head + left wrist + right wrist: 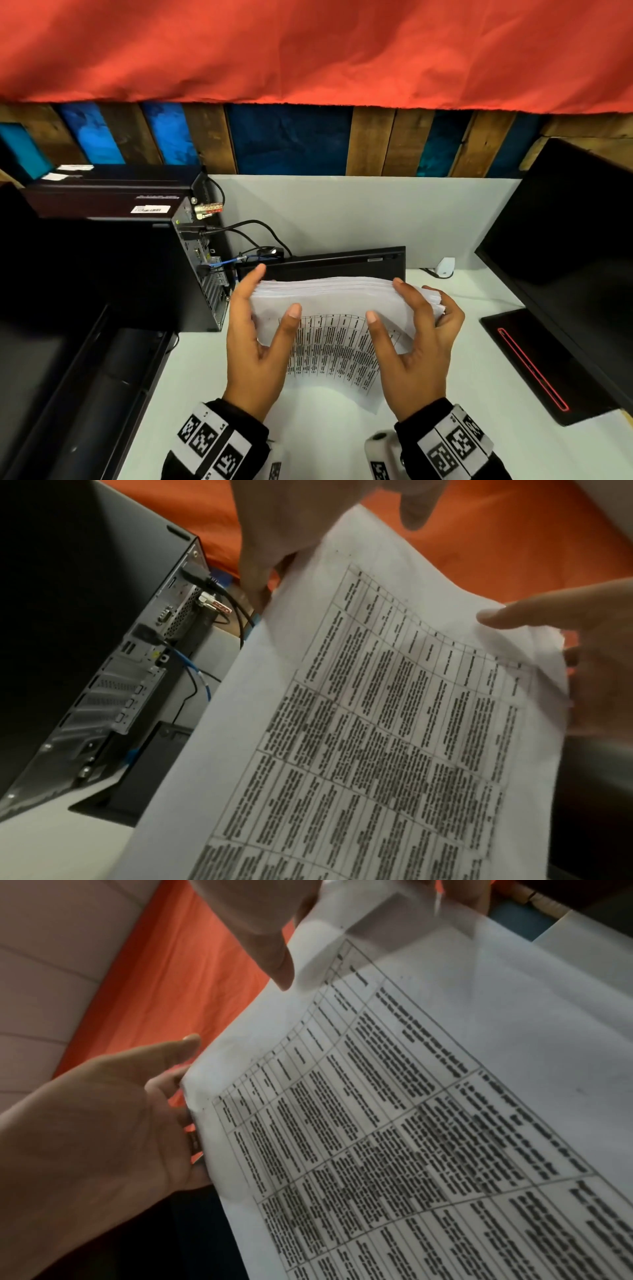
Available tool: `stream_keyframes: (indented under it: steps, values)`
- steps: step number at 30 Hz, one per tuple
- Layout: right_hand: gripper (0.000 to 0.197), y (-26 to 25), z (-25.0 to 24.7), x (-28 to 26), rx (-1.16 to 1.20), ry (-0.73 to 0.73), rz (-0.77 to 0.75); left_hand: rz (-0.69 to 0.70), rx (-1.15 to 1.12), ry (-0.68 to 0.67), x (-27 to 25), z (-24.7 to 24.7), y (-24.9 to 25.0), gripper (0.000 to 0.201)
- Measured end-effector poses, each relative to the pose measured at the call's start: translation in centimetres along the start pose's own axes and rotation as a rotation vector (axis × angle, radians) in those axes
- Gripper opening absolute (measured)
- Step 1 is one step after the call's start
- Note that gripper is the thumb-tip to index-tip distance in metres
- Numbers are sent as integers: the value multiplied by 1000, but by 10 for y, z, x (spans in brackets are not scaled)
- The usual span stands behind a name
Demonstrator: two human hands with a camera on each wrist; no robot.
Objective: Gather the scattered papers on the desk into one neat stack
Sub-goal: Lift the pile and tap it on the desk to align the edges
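We note a white desk (pixel 359 219) carrying a black computer tower (pixel 144 267) at far left, its cabled rear panel facing right, with a dark tray-like unit (pixel 113 383) just nearer on the left edge. A flat black device (pixel 322 263) lies at the far centre, a small white object (pixel 445 266) to its right. At right stands a black monitor (pixel 565 233) on a base with a red line (pixel 537 366); we cannot tell whether the paper stack (pixel 342 329) touches the desk.
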State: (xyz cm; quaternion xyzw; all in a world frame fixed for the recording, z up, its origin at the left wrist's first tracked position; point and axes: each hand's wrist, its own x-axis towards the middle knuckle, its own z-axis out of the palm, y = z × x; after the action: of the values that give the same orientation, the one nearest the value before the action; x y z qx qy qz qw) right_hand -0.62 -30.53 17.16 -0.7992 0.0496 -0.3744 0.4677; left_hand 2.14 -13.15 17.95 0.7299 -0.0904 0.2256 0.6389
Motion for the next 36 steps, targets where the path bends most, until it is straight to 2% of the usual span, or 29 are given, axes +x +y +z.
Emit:
stream_keyframes:
  steps: [4, 7, 9, 10, 14, 16, 19, 22, 25, 28, 30, 33, 36]
  values:
    - [48, -12, 3, 1, 57, 82, 39, -138, -164, 198, 8, 12, 9, 63]
    - [63, -22, 10, 6, 226, 173, 246, -188, -196, 301, 18, 20, 9, 54]
    - [58, -24, 14, 12, 318, 223, 365, -208, -227, 323, 21, 21, 9, 47]
    - [52, -24, 14, 15, 329, 249, 378, -220, -247, 327, 22, 21, 8, 44]
    - [28, -19, 12, 22, 353, 298, 356, -290, -312, 339, 22, 15, 1, 23]
    - [29, -22, 14, 22, 351, 294, 346, -298, -294, 293, 18, 19, 4, 25]
    - [44, -25, 18, 21, 349, 271, 374, -298, -301, 238, 16, 21, 6, 35]
    - [33, -21, 19, 23, 284, 264, 343, -323, -285, 258, 23, 21, 2, 29]
    - [13, -20, 21, 25, 197, 183, 270, -355, -296, 236, 29, 27, 1, 26]
    - [13, -24, 25, 21, 147, 68, 238, -344, -289, 215, 32, 35, 4, 26]
    - [21, -22, 23, 21, 112, 37, 206, -339, -296, 221, 34, 34, 3, 31]
    - [32, -15, 18, 22, 29, 34, 127, -288, -287, 186, 32, 28, 2, 53]
    - [36, -10, 15, 18, -50, 2, 39, -106, -129, 124, 25, 24, 0, 67]
